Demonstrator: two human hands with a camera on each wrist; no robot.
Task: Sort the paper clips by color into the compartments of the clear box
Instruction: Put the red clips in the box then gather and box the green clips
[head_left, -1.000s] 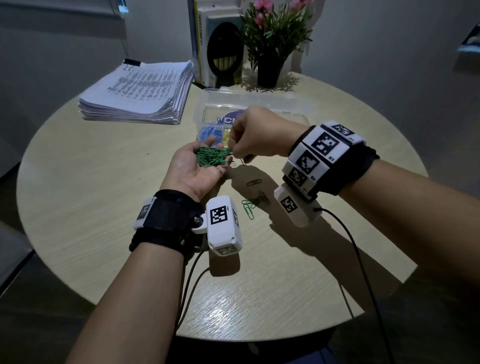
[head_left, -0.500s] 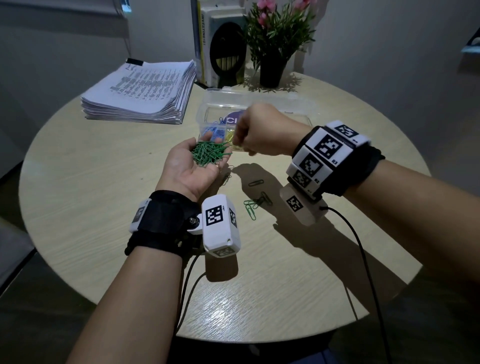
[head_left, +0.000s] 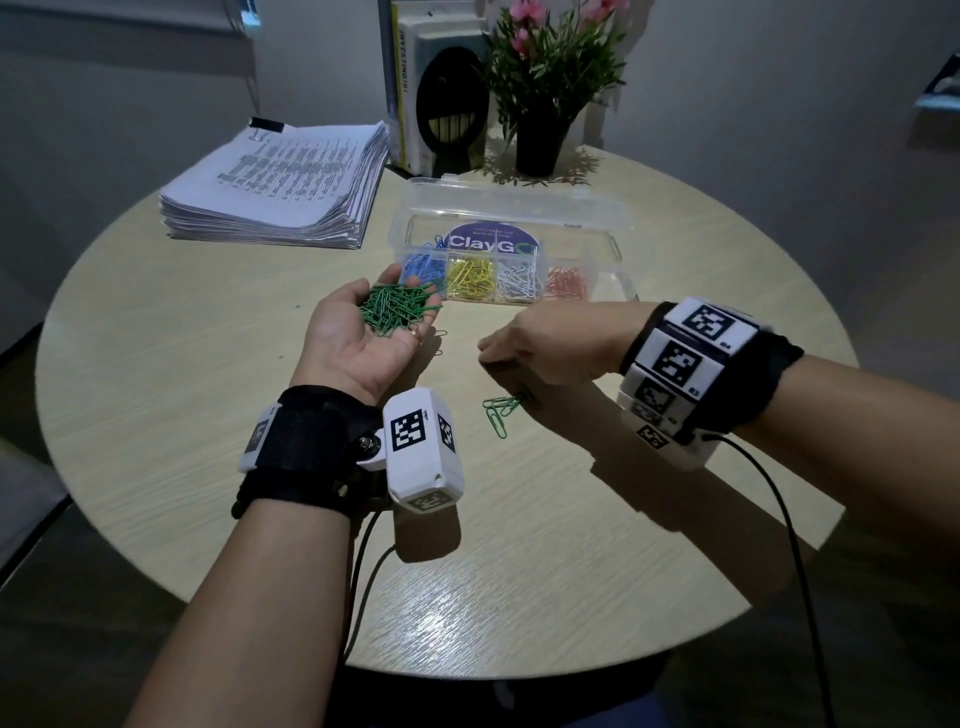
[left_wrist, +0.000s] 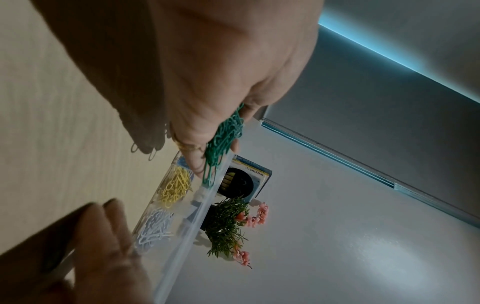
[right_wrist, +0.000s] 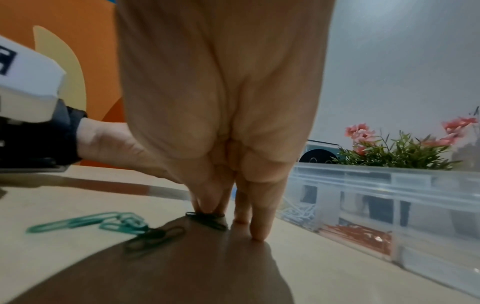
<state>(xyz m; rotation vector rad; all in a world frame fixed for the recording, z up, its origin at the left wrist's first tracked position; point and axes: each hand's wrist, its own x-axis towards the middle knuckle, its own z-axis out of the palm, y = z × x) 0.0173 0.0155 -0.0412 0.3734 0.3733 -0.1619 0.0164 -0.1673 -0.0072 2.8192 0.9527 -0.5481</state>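
My left hand (head_left: 358, 345) lies palm up, cupped under a heap of green paper clips (head_left: 397, 312) that rests on its fingers, just in front of the clear box (head_left: 597, 244). The box holds blue (head_left: 423, 267), yellow (head_left: 470, 278), white (head_left: 517, 280) and pink-red (head_left: 566, 283) clips in separate compartments. My right hand (head_left: 524, 348) reaches down to the table. In the right wrist view its thumb and forefinger tips (right_wrist: 207, 205) pinch the end of one green clip (right_wrist: 207, 219) lying flat. A few more green clips (head_left: 501, 410) lie beside it.
A thick stack of printed paper (head_left: 280, 187) sits at the back left. Books (head_left: 441, 104) and a potted plant (head_left: 545, 135) stand behind the box. One loose clip (head_left: 440, 332) lies under my left fingers. The round table edge (head_left: 467, 660) is near me, and wrist cables hang over it.
My right hand has left the spot above my left palm and dropped right and down onto the table by the loose green clips. The box is uncovered. My left hand has hardly moved.
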